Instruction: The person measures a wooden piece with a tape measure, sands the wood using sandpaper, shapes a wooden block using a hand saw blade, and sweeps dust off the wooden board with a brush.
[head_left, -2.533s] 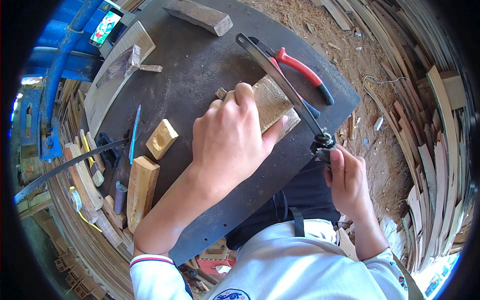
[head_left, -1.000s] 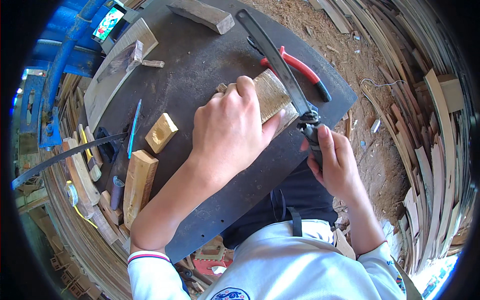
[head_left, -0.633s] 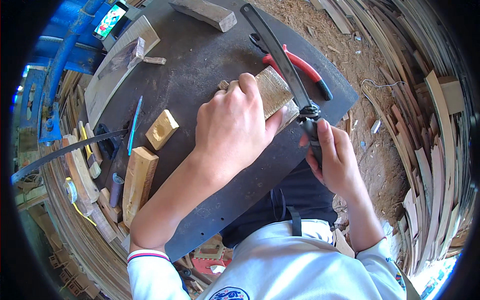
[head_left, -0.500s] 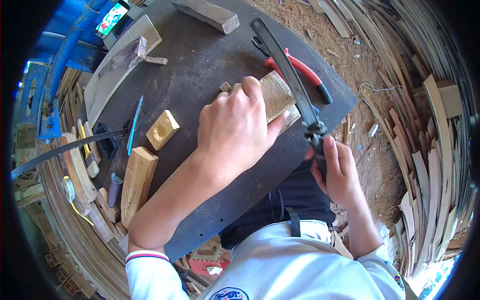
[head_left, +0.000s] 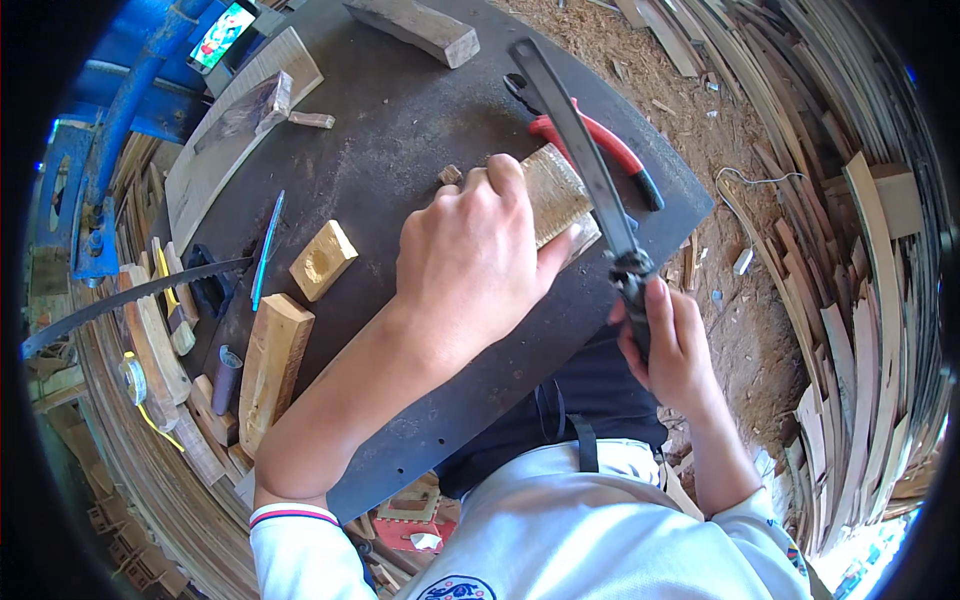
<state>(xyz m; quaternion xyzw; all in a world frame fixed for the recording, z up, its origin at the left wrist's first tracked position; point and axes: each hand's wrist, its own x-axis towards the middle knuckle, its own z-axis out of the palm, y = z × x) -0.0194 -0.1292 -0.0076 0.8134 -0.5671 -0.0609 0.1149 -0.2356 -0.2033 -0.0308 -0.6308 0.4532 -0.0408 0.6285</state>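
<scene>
My left hand point(head_left: 465, 250) presses down on a wooden block point(head_left: 555, 190), fingers curled over its left side and thumb along its near edge. The block lies on a dark tabletop point(head_left: 400, 130), and part of it is hidden under my hand. In my right hand point(head_left: 676, 345) is the dark handle of what looks like a hacksaw point(head_left: 580, 140), its long grey metal bar slanting away to the upper left. That bar runs along the right end of the block; whether it touches the wood cannot be told. Beneath it lie red-handled pliers point(head_left: 620, 152).
Left on the table are a yellowish block with a round hollow point(head_left: 323, 260), a blue pen point(head_left: 268, 250) and a longer wooden block point(head_left: 275, 365). A saw blade point(head_left: 140, 300) juts in from the left. Wood strips point(head_left: 850, 300) are stacked at right. A phone point(head_left: 222, 36) stands far left.
The saw bar has shifted very slightly toward the near right. My left hand stays on the block, and the rest of the table looks the same.
</scene>
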